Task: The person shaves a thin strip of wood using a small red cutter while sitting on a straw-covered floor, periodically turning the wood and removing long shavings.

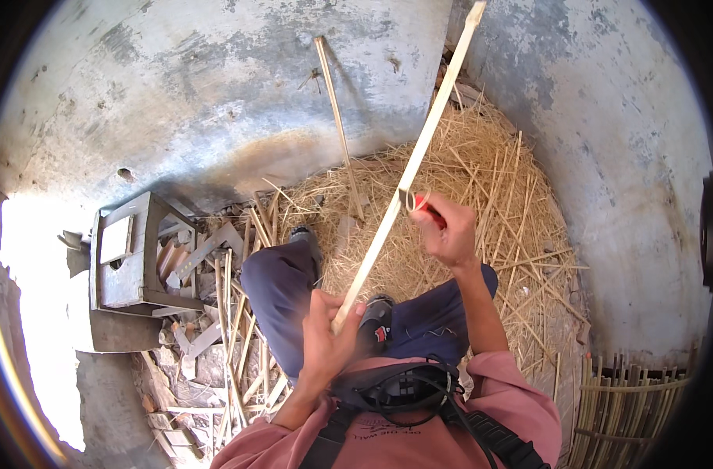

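A long, pale bamboo strip (385, 227) slants from my lap up toward the far right. My left hand (327, 336) is closed round its near end, thumb along the strip. In my right hand (452, 234) is a knife (431, 211) with a red handle, mostly covered by my fingers. Its dark blade meets the strip about halfway along. A thin curled shaving (409, 201) loops up beside the blade. Below the strip, a heap of straw-coloured shavings (481, 180) spreads over the ground between and beyond my bent legs.
Another strip (339, 125) leans on the weathered far wall (216, 70). To the left, a broken wooden box (126, 262) stands beside loose sticks (231, 336) and scraps. A bundle of upright sticks (626, 414) is at the near right. A curved wall (630, 156) rises on the right.
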Tool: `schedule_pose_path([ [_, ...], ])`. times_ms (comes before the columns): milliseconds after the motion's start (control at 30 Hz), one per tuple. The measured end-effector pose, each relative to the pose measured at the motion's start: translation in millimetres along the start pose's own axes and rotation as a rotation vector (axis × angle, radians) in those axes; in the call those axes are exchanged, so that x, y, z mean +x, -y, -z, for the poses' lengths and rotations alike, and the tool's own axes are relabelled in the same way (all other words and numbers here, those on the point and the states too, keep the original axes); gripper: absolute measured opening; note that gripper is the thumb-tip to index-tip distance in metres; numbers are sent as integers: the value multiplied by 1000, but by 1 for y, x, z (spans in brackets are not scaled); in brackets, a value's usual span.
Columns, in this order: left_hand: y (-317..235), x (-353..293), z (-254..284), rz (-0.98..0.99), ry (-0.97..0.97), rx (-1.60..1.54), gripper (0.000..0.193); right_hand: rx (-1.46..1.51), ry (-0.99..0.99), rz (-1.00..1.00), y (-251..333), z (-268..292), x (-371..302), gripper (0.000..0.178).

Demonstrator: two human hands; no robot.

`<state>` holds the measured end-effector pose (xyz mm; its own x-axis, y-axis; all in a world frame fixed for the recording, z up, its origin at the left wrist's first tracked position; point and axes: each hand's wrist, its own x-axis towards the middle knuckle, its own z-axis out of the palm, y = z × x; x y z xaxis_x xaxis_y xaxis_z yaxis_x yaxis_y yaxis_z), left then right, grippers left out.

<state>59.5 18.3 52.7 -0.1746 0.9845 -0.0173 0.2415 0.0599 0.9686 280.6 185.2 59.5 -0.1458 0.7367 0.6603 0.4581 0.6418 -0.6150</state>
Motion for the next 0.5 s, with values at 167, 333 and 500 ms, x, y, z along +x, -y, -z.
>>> schedule_pose_path([
  [167, 6, -12, 5, 32, 13, 67, 26, -48, -41, -72, -23, 9, 19, 22],
  [333, 14, -24, 8, 59, 37, 85, 27, -24, -118, -150, -66, 13, 35, 31],
  [500, 24, -40, 16, 70, 87, 107, 32, -46, -265, -284, -128, 27, 56, 41],
])
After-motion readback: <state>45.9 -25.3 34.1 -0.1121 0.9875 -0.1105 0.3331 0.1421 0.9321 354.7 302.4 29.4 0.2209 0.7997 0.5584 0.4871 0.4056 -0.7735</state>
